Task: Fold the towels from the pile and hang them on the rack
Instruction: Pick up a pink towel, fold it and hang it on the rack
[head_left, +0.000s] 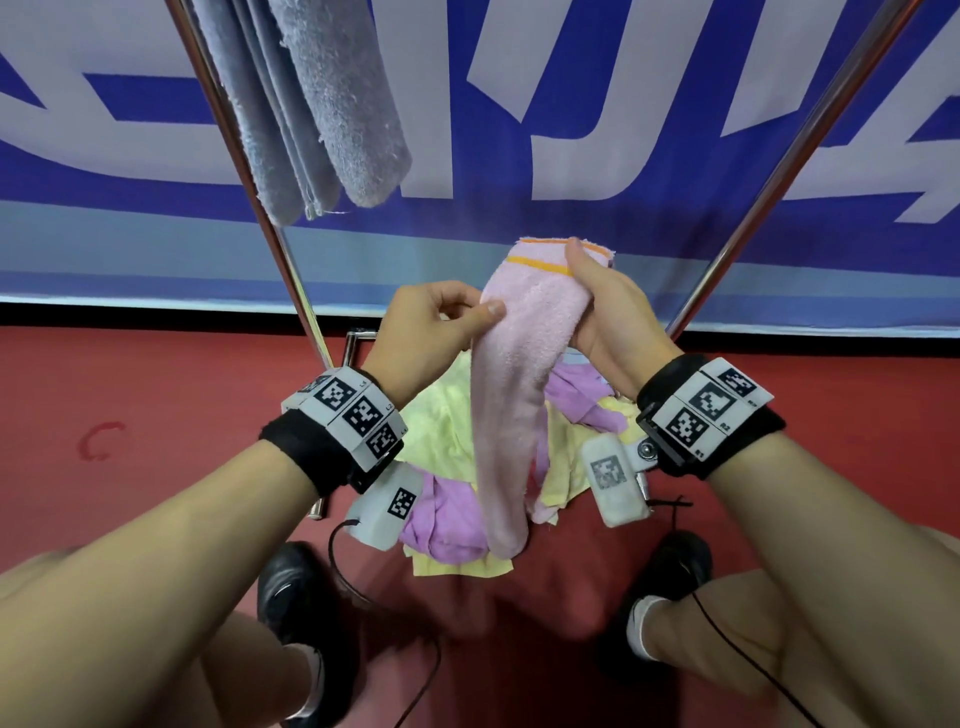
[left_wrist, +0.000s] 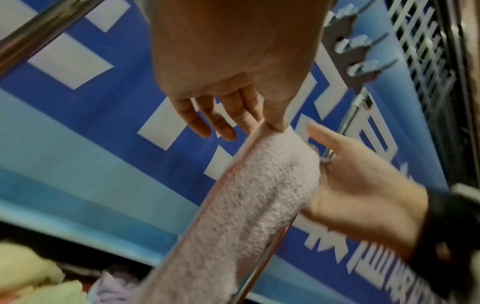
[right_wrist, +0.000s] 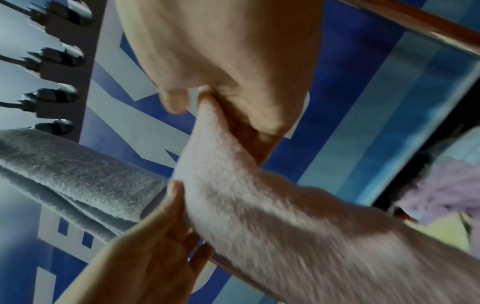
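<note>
Head view: pink towel (head_left: 511, 395), orange-striped top edge, hangs folded lengthwise above the pile (head_left: 452, 525) — right hand (head_left: 605, 312) grasps its top at 12 o'clock, left hand (head_left: 431, 327) pinches its 9 o'clock edge.
Left wrist view: thumb and fingertips (left_wrist: 278, 125) nip the fluffy fold.
Right wrist view: grey towel (right_wrist: 78, 179) at 9 o'clock.

Held towel (head_left: 511, 374) hangs between both hands, above the pile (head_left: 452, 447) on the floor (head_left: 156, 415); another towel (head_left: 311, 104) hangs on the rack (head_left: 244, 156), upper left
</note>
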